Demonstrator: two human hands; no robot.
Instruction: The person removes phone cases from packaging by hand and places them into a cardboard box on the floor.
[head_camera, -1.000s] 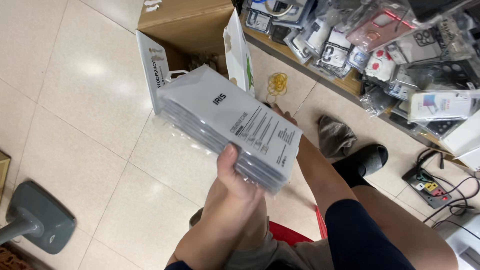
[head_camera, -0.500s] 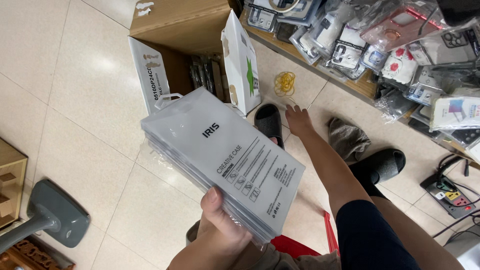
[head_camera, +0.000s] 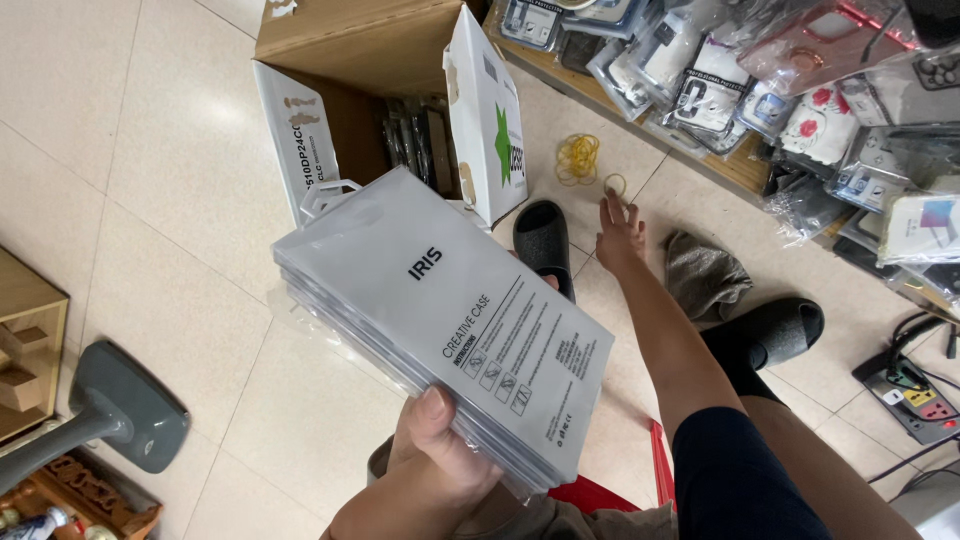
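Observation:
My left hand grips a stack of flat grey phone-case packages by its near end, thumb on top, held up over the floor. My right hand is stretched forward and down to the tiled floor, fingers apart and holding nothing. Its fingertips are beside a single yellow rubber band. A small pile of yellow rubber bands lies just beyond it.
An open cardboard box with more packages inside stands behind the stack. Black slippers and a grey cloth lie on the floor. Bagged phone cases crowd a low shelf at right. A power strip lies at far right, and a grey stand base at left.
My right hand has come out from behind the stack and reached forward to the rubber bands on the floor. The stack stays in my left hand, and the view has tipped forward.

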